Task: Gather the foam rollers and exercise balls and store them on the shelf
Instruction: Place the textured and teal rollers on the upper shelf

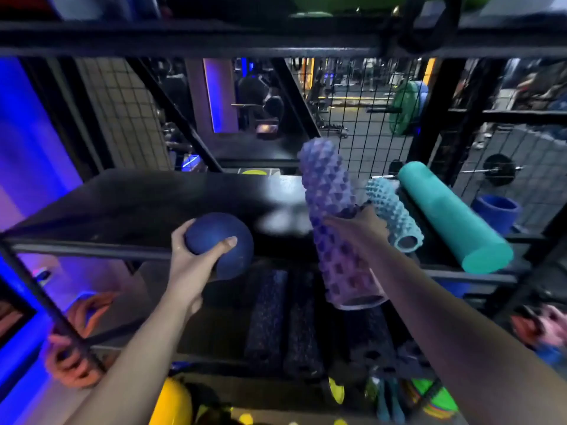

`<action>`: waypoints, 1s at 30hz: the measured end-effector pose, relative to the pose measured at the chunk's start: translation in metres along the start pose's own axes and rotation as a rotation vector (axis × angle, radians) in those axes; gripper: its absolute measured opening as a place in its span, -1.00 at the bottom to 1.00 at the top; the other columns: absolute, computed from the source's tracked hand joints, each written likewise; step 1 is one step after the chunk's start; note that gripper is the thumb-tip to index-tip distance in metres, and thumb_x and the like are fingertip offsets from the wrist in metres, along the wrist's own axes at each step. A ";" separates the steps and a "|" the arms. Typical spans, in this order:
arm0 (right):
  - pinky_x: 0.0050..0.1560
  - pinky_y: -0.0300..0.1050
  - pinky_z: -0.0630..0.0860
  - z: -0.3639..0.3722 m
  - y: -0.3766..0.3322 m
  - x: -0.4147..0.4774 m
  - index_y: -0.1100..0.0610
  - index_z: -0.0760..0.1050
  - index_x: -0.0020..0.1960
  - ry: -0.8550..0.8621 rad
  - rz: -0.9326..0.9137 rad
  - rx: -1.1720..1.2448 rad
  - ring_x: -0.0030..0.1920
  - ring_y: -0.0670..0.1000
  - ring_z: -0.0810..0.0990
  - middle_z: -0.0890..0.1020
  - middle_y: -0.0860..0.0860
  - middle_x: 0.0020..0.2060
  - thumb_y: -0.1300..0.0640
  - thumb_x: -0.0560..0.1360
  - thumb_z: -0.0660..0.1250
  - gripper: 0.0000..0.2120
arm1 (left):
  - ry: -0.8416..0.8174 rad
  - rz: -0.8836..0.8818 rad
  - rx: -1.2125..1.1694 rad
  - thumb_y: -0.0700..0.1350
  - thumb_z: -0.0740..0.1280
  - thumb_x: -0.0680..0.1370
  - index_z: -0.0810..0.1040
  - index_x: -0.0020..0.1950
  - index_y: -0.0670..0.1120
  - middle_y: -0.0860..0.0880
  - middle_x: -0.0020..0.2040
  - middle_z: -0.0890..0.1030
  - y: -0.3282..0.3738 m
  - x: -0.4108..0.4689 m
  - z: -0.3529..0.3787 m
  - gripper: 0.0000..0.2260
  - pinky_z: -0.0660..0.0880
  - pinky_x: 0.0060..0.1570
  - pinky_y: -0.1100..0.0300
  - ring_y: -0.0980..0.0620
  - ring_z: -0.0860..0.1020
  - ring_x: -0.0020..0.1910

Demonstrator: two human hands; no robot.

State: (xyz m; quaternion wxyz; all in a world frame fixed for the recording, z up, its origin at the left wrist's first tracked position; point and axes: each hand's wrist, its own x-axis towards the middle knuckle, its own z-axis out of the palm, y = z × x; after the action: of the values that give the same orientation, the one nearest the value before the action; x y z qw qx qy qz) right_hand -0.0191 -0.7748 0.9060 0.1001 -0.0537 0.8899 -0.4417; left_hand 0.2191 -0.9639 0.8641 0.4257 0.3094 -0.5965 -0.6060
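My left hand point(196, 256) grips a dark blue exercise ball point(227, 240) at the front edge of the black shelf point(138, 197). My right hand point(362, 228) holds a long purple knobbed foam roller point(328, 204) around its middle, tilted, its far end over the shelf and its near end hanging past the front rail. To its right lie a short light-blue knobbed roller point(395, 213) and a smooth teal roller point(451, 213) on the same shelf, their near ends sticking out over the edge.
Several dark speckled foam rollers point(270, 314) lie on the lower shelf. A yellow ball point(173, 403) sits below at the bottom. Black frame bars cross overhead and at left. Wire mesh backs the rack, with gym floor, a barbell and plates behind.
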 end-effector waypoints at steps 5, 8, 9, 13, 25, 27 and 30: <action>0.15 0.06 0.54 -0.020 -0.016 0.059 0.02 0.31 0.38 0.061 -0.044 -0.119 0.23 0.24 0.55 0.56 0.13 0.22 -0.44 0.09 0.52 0.02 | -0.081 0.065 0.090 0.07 0.71 0.15 0.43 0.38 0.12 0.07 0.27 0.57 -0.002 0.068 0.080 -0.15 0.60 0.21 -0.15 0.02 0.60 0.24; 0.16 0.06 0.49 -0.022 -0.019 0.090 0.03 0.25 0.46 0.069 -0.065 -0.177 0.29 0.24 0.50 0.50 0.17 0.28 -0.35 0.27 0.53 -0.06 | -0.132 0.114 0.224 0.13 0.71 0.08 0.46 0.37 0.10 0.05 0.27 0.58 -0.006 0.104 0.118 -0.10 0.56 0.28 -0.08 0.05 0.58 0.23; 0.23 0.12 0.49 -0.019 -0.019 0.102 0.02 0.20 0.50 0.079 -0.073 -0.196 0.32 0.27 0.47 0.46 0.20 0.32 -0.37 0.27 0.52 -0.02 | -0.151 0.133 0.285 0.12 0.72 0.08 0.46 0.37 0.11 0.03 0.27 0.58 -0.007 0.113 0.129 -0.10 0.56 0.28 -0.02 0.05 0.57 0.23; 0.39 0.36 0.37 -0.007 -0.017 0.138 0.03 -0.14 0.63 0.048 0.008 -0.294 0.47 0.38 0.28 0.22 0.31 0.50 -0.34 0.34 0.50 0.16 | -0.214 0.169 0.510 0.01 0.75 0.15 0.44 0.39 0.15 -0.02 0.28 0.48 -0.022 0.138 0.157 -0.13 0.45 0.14 0.19 0.04 0.53 0.16; 0.33 0.42 0.28 0.037 -0.019 0.165 0.16 0.17 0.48 0.051 0.008 -0.666 0.35 0.40 0.35 0.26 0.26 0.39 -0.24 0.60 0.08 -0.38 | -0.386 0.070 1.043 0.26 0.63 0.16 0.19 0.48 0.35 -0.02 0.44 0.28 -0.048 0.180 0.199 -0.01 0.48 0.26 -0.14 -0.30 0.40 0.35; 0.27 0.35 0.32 0.043 -0.019 0.168 0.17 0.20 0.44 0.063 -0.002 -0.693 0.30 0.39 0.38 0.30 0.27 0.35 -0.21 0.60 0.09 -0.42 | -0.424 0.082 1.092 0.23 0.63 0.18 0.16 0.50 0.35 -0.02 0.46 0.23 -0.056 0.179 0.203 -0.01 0.47 0.23 -0.15 -0.31 0.36 0.37; 0.20 0.27 0.40 0.054 -0.020 0.167 0.21 0.21 0.40 0.091 -0.029 -0.744 0.25 0.38 0.39 0.32 0.29 0.30 -0.13 0.60 0.10 -0.48 | -0.485 0.095 1.173 0.20 0.62 0.21 0.14 0.51 0.32 -0.03 0.48 0.17 -0.056 0.182 0.211 -0.01 0.46 0.24 -0.17 -0.33 0.30 0.40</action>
State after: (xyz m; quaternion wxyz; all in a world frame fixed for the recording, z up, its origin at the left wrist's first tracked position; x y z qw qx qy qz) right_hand -0.1693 -0.8595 0.8683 0.0279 -0.0792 0.9923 -0.0914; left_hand -0.0567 -1.0317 0.8533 0.0646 0.3186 -0.9217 -0.2117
